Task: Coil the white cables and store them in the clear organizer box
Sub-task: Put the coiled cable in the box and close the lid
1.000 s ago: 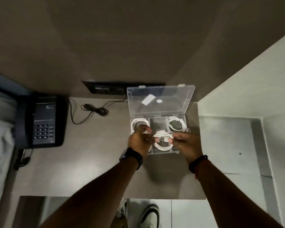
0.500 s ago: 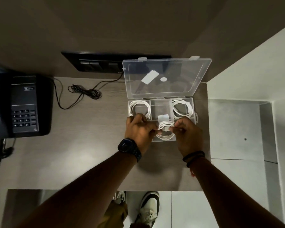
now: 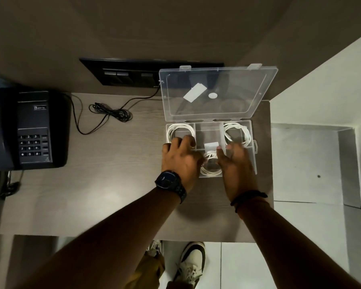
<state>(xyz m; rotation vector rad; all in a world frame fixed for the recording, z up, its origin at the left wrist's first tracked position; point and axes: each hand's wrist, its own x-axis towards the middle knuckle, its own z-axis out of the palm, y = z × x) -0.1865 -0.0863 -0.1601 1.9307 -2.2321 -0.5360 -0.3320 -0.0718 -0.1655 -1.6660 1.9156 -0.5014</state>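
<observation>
The job is looking close to finished, judging from how things are lying. The clear organizer box (image 3: pixel 255 163) is sitting at centre right of the frame on the desk (image 3: pixel 113 184), with its lid (image 3: pixel 238 88) standing open toward the top. Three white cables are already showing as coils inside it: the left coil (image 3: pixel 179 131) is lying in the upper left compartment, the right coil (image 3: pixel 237 133) in the upper right one, and the third coil (image 3: pixel 209 166) is sitting in the lower middle compartment, just below a small white block (image 3: pixel 211 146). Both hands are flanking that third coil. The left hand (image 3: pixel 180 158) is spreading its fingers over the left compartment's lower edge, gripping nothing. The right hand (image 3: pixel 234 161) is blurring with motion over the box's lower right part, its fingers looking loosely extended and not closed on the cable; whether either thumb is touching the coil I cannot tell. No loose white cable is showing on the desk. The black cord (image 3: pixel 111 113) by the telephone (image 3: pixel 29 130) at the left is not part of the task. What seems to be remaining is settling the third coil flat, and perhaps closing the lid.
</observation>
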